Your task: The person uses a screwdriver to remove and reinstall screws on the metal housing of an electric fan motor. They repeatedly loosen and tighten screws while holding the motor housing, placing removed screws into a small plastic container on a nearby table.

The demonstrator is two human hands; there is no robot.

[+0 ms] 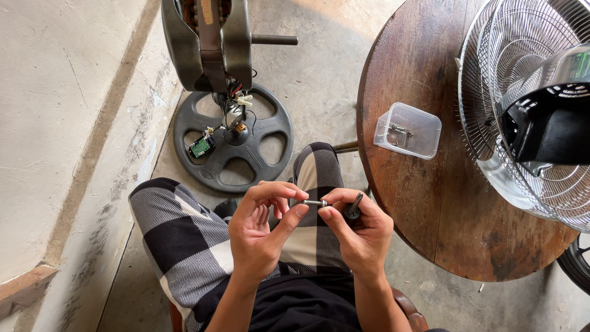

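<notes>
My left hand [261, 224] and my right hand [362, 230] meet above my lap, over black-and-white checked trousers. Between the fingertips of both hands is a small silver screw [315, 202], lying horizontally. My left thumb and forefinger pinch one end, and my right fingers pinch the other. My right hand also grips a black-handled screwdriver [353, 209], its shaft sticking up between the fingers.
A round wooden table [430, 203] stands to the right with a clear plastic box [408, 130] and a metal fan grille with a black motor housing [541, 110]. On the concrete floor ahead lies a dismantled fan stand with a wheel-shaped base [230, 144] and loose wires. A wall runs along the left.
</notes>
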